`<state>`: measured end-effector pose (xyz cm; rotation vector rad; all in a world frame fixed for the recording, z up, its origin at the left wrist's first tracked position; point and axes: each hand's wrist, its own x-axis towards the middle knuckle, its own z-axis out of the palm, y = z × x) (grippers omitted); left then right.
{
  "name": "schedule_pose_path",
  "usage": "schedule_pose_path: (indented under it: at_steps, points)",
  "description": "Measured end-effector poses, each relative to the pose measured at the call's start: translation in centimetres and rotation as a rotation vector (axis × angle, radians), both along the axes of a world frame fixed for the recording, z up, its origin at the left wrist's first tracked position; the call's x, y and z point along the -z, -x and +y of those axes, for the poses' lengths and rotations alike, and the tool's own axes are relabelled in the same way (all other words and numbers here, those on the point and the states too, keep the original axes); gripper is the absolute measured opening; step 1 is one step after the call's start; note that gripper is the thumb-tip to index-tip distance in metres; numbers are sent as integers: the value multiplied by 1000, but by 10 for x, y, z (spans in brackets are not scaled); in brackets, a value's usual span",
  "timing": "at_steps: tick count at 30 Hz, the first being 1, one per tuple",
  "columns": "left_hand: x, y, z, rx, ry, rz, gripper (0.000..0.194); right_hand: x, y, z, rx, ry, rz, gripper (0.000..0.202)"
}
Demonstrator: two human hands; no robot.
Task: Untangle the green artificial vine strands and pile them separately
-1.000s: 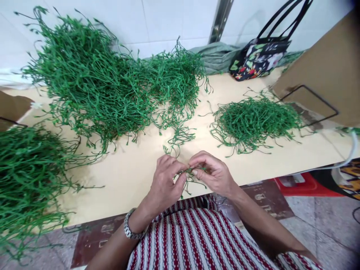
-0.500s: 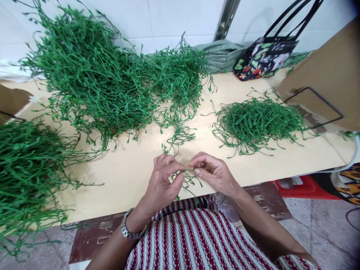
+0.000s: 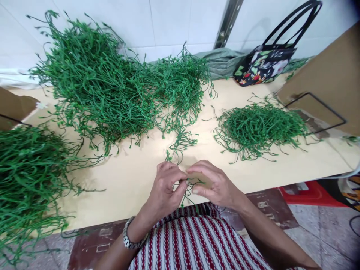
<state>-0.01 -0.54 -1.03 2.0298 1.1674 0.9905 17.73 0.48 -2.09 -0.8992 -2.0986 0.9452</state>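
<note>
Head view: left hand (image 3: 168, 187) grip pinched sprigs (image 3: 188, 194); right hand (image 3: 218, 185) grip stood wide beside sprigs; pile (image 3: 261, 129) lay right of sprigs.

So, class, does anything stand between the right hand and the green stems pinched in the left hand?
Nothing visible: the right hand is open, and loose ends of the green stems, pinched by the left hand, reach towards its parted fingers.
</note>
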Motion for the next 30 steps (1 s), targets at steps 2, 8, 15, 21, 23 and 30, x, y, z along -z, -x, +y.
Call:
schedule_pose_path:
  at_steps: [2,8,15,21,23,30]
  points:
    - [-1,0,0,33,14,34,13,-2,2,0,-34,-101,-52,33]
    - [-7,2,-4,114,106,167,21,2,5,-4,-51,-123,-116,17]
    - [-9,1,-9,120,84,291,22,9,3,-9,-38,-179,-150,23]
    - [-6,1,-9,90,71,294,17,20,5,-14,28,-283,-175,25]
    - [-5,0,-9,76,57,303,16,24,8,-15,77,-389,-175,29]
    - [-4,-3,-7,34,67,329,13,30,17,-19,201,-631,-271,32]
